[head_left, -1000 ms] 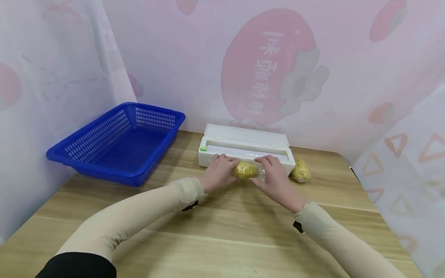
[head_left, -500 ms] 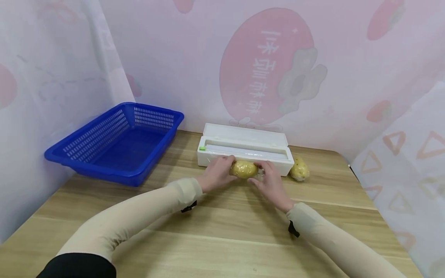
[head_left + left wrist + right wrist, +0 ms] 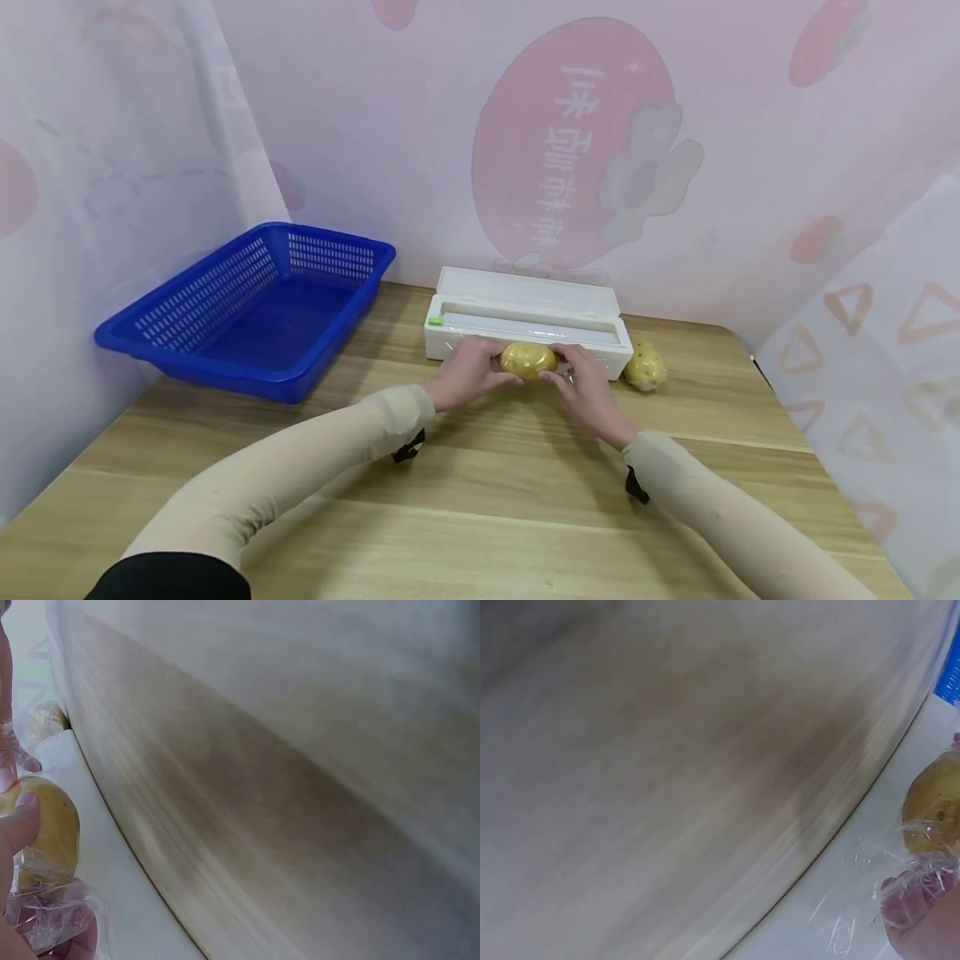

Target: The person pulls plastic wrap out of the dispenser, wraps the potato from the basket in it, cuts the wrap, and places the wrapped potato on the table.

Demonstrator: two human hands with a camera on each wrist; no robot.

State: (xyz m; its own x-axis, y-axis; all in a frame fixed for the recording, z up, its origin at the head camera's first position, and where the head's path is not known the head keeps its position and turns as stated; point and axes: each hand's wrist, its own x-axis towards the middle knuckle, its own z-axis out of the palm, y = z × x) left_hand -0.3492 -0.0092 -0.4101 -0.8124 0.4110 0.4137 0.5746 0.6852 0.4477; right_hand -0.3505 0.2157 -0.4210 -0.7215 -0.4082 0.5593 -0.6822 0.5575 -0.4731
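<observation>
Both hands hold a yellow potato (image 3: 529, 360) in front of the white cling film dispenser (image 3: 442, 343), whose lid is raised. The left hand (image 3: 467, 375) grips the potato's left end, its thumb at the lower front. At the other end, the right hand (image 3: 591, 398) pinches the potato and its wrapping between thumb and fingers. Clear cling film (image 3: 54, 921) lies bunched over the left fingertips in the left wrist view. Loose cling film (image 3: 900, 862) also covers right fingertips in the right wrist view. The potato's underside is hidden.
A second potato (image 3: 647, 367), wrapped in film, sits against the dispenser's right end. On the left of the wooden table (image 3: 480, 517) stands a blue plastic basket (image 3: 277, 375). A printed cloth (image 3: 360, 125) hangs behind the table.
The potato has come up slightly and shows more between the hands. The left thumb has moved across its lower front. The right hand has shifted a little to the left.
</observation>
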